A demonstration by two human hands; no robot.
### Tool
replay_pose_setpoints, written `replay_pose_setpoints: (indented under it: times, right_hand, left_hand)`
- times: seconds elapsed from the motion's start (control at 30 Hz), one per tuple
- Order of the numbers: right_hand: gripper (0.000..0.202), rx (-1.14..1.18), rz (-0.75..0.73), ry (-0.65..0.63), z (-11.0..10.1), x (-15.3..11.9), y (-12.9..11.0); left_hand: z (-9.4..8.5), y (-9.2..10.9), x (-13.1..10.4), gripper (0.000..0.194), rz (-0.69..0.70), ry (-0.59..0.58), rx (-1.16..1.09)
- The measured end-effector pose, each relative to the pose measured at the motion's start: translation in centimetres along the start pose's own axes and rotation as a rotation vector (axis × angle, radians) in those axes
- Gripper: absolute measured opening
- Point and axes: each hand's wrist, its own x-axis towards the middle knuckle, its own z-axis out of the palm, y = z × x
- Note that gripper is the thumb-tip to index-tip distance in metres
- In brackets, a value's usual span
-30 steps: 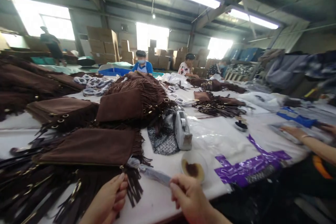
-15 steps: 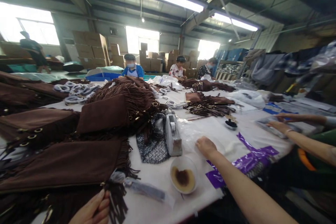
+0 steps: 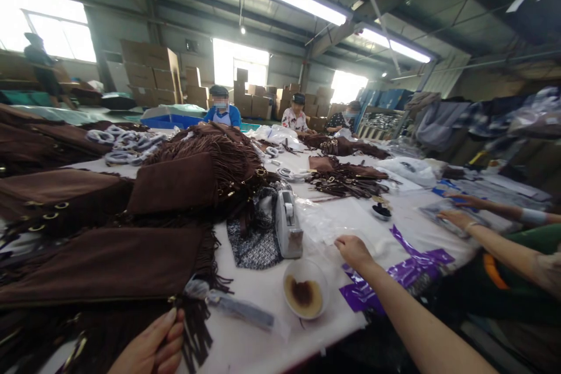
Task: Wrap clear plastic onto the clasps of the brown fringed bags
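A dark brown fringed bag [image 3: 114,266] lies flat at the left, with a zip along its near edge. My left hand [image 3: 151,342] is closed in a pinch at its near right corner, by a small gold metal piece. Across the table, my right hand [image 3: 354,252] is closed beside thin clear plastic [image 3: 322,222]; what its fingertips hold is too small to make out. Between my hands stands a white bowl [image 3: 303,291] with a yellowish pad stained dark brown. Beside the bag lies a dark strip in clear wrapping [image 3: 243,311].
A grey tape dispenser [image 3: 289,228] stands on patterned fabric [image 3: 249,242]. Purple plastic [image 3: 407,272] lies right of my right arm. Brown fringed bags [image 3: 173,184] are piled at the left. A co-worker's hands [image 3: 460,219] rest on a wrapped item at the right. Several people sit or stand beyond.
My right hand has shifted slightly to the right in the view, which has moved a little. My left hand stays at the bag's corner. The co-worker's hands at the right remain on the wrapped item.
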Motion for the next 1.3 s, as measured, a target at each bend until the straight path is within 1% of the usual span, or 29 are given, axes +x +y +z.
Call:
replay_pose_setpoints:
  times: [0.1,0.2,0.27,0.3,0.37,0.43,0.47,0.5,0.6,0.67,0.7,0.73,0.8,0.87,0.93,1.03,1.1,1.2,1.3]
  right_hand:
    - [0.021,0.058,-0.028,0.013,-1.5,-1.6,-0.9]
    - [0.019,0.164,-0.035,0.011,-3.0,-3.5,-2.6]
    - [0.025,0.243,-0.040,-0.001,-3.6,-5.0,-4.5]
    - [0.029,0.331,-0.054,-0.027,-3.6,-5.9,-5.7]
    - [0.033,0.623,-0.096,-0.140,-3.2,-7.7,-8.9]
    - [0.034,0.972,-0.111,-0.310,-1.8,-9.7,-12.6]
    - [0.036,1.106,-0.105,-0.389,-0.7,-10.7,-14.6]
    - [0.039,1.190,-0.092,-0.452,0.5,-11.7,-16.6]
    - [0.043,1.295,-0.072,-0.601,4.6,-14.8,-21.9]
    - [0.043,1.294,-0.077,-0.683,7.0,-16.6,-24.3]
    - [0.042,1.270,-0.088,-0.714,7.8,-17.3,-25.1]
    - [0.042,1.224,-0.110,-0.737,8.4,-17.7,-25.6]
    - [0.041,1.077,-0.189,-0.748,8.8,-18.0,-26.1]
    - [0.043,0.909,-0.285,-0.722,8.5,-17.5,-26.4]
    - [0.044,0.797,-0.344,-0.676,8.1,-16.7,-26.8]
    - [0.038,0.737,-0.338,-0.607,8.1,-15.7,-27.7]
    - [0.033,0.728,-0.311,-0.570,8.5,-15.5,-27.8]
    - [0.032,0.681,-0.281,-0.533,8.9,-15.8,-26.9]
    - [0.030,0.601,-0.288,-0.505,8.8,-16.7,-25.5]
  left_hand:
    - [0.0,0.1,-0.4,0.026,-0.010,-0.019,0.004]
    - [-0.1,0.2,-0.5,0.022,-0.008,-0.038,-0.007]
    - [-0.1,0.3,-0.4,0.021,-0.002,-0.043,-0.015]
    - [-0.1,0.3,-0.4,0.020,-0.001,-0.046,-0.021]
    - [0.0,0.4,-0.3,0.018,-0.022,-0.074,-0.031]
    - [0.0,0.6,-0.6,0.019,-0.061,-0.123,-0.031]
    - [0.0,0.6,-0.8,0.020,-0.073,-0.144,-0.027]
    - [0.0,0.7,-1.0,0.023,-0.076,-0.155,-0.018]
    - [-0.2,0.7,-1.7,0.036,-0.063,-0.220,-0.026]
    - [-0.5,0.5,-1.8,0.043,-0.035,-0.291,-0.040]
    - [-0.7,0.3,-1.7,0.042,0.007,-0.300,-0.037]
    - [-0.9,0.1,-1.6,0.040,0.056,-0.286,-0.027]
    - [-1.1,-0.4,-1.4,0.039,0.127,-0.245,-0.006]
    - [-1.0,-0.8,-1.1,0.039,0.146,-0.216,0.012]
    - [-0.8,-1.1,-0.8,0.040,0.140,-0.203,0.047]
    - [-0.7,-1.3,-0.6,0.041,0.141,-0.182,0.089]
    - [-0.8,-1.1,-0.7,0.038,0.128,-0.194,0.030]
    - [-1.4,-0.3,-1.4,0.028,0.041,-0.207,-0.112]
    - [-1.9,0.8,-2.2,0.018,-0.006,-0.133,-0.111]
